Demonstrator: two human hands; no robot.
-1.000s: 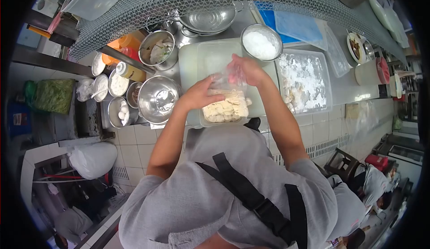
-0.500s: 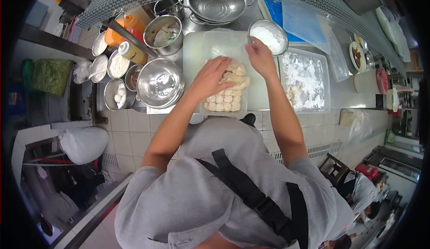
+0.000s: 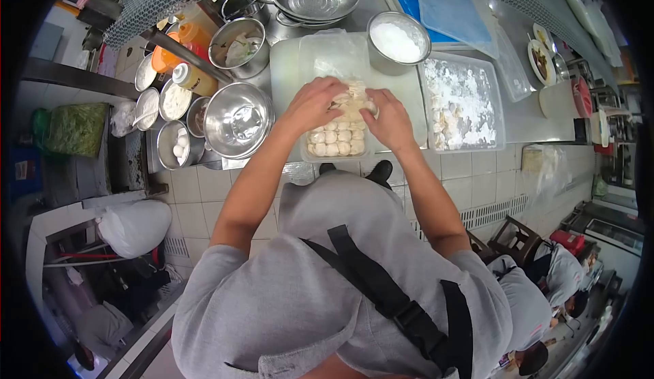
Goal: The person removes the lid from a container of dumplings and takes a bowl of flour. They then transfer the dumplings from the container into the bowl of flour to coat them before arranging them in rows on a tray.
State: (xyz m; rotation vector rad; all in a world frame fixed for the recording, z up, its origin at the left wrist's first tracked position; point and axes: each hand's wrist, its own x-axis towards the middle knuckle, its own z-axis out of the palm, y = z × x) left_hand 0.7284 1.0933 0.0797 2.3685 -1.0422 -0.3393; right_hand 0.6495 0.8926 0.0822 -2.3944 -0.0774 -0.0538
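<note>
Two bare hands work over a clear plastic container (image 3: 338, 159), seen through the head camera that I monitor remotely. Lettering: the yellow squeeze bottle (image 3: 196, 79) at upper left carries dark marks on its side, too small for me to read; a blue pack (image 3: 26, 169) at the far left edge bears a reddish patch, likewise illegible to me.

Container: it rests on a pale green board (image 3: 283, 62), directly before the person. Pale dough pieces (image 3: 336, 137) fill its near part, rounded and set in rows; those farther off lie partly beneath the fingers.

Left hand (image 3: 315, 105): fingers bent over the pieces, thumb set apart from them. Right hand (image 3: 392, 121): fingers and thumb curved inward at the container's right side, with pale dough just beside the tips. I cannot tell whether either hand grips a piece.

Surroundings: a metal bowl of white powder (image 3: 398, 41) stands beyond the right hand; a powder-covered tray (image 3: 463, 103) lies to its right. An empty-looking steel bowl (image 3: 238, 121) stands left of the board.

Change: half a second earlier, I saw the right hand at the rim of the powder bowl; it is now back over the container, facing the left. The left hand, formerly stretched flatter across the pieces, now has its fingers more bent. The rows nearest the person show in both frames.
</note>
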